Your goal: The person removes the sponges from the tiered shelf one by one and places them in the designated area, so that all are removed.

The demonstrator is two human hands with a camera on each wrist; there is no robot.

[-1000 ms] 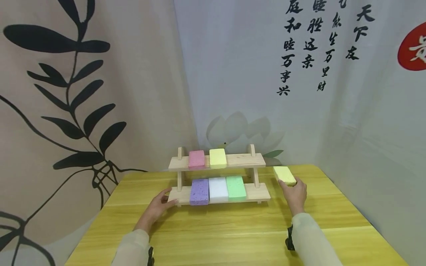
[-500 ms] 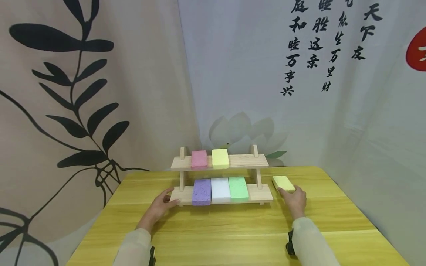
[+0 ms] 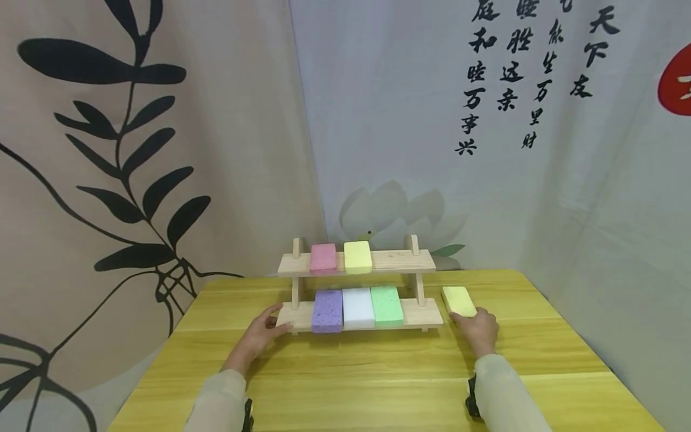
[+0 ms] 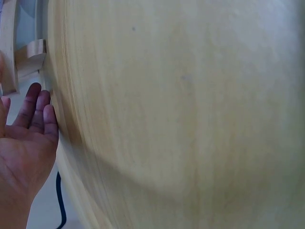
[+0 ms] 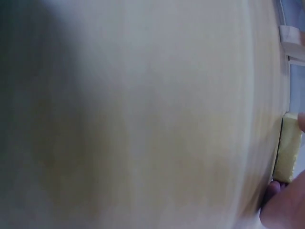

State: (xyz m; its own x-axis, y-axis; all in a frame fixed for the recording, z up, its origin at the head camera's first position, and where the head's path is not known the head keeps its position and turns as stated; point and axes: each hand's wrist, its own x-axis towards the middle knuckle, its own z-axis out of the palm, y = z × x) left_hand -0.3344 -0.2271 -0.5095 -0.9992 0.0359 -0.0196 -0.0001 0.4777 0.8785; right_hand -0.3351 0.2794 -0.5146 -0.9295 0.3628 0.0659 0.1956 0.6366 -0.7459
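Note:
At the table's right side, a pale yellow sponge [image 3: 457, 300] lies flat beside the wooden shelf. My right hand [image 3: 477, 330] holds its near end between thumb and fingers; the right wrist view catches the edge of this sponge [image 5: 289, 148] and part of the hand [image 5: 288, 202]. My left hand [image 3: 261, 336] grips the left end of the two-tier wooden shelf [image 3: 415, 311], thumb at the lower board's front. In the left wrist view several fingers of the left hand [image 4: 28, 148] reach out beside the shelf's end [image 4: 8, 52].
On the upper board sit a pink sponge [image 3: 323, 258] and another yellow sponge [image 3: 357, 257]. Purple [image 3: 327, 311], white and green [image 3: 386, 306] sponges lie side by side on the lower one. Behind the wooden table [image 3: 356, 384] hangs a printed curtain [image 3: 248, 120].
My right hand has lowered the yellow sponge onto the table and drawn slightly back toward its near end. The left hand stays at the shelf; the head view has shifted slightly.

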